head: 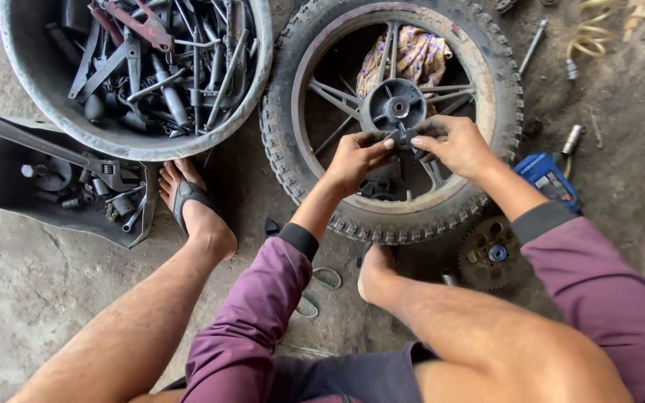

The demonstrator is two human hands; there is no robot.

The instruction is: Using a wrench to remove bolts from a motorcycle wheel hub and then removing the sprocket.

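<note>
A motorcycle wheel (487, 67) with a knobby tyre and spoked alloy rim lies flat on the concrete floor. Its dark hub (393, 104) sits at the centre. Just in front of the hub, my left hand (354, 157) and my right hand (457, 145) both grip a small dark metal part (406, 136) held between the fingertips above the spokes. A patterned cloth (412, 56) lies under the spokes behind the hub. Both sleeves are purple.
A large metal basin (31, 82) full of spanners and tools stands at top left. A rubber sheet (1, 186) holds an adjustable wrench (46, 145) and small parts. A sprocket (490, 252), a blue box (550, 179) and bolts lie at right. My sandalled foot (192, 201) rests beside the tyre.
</note>
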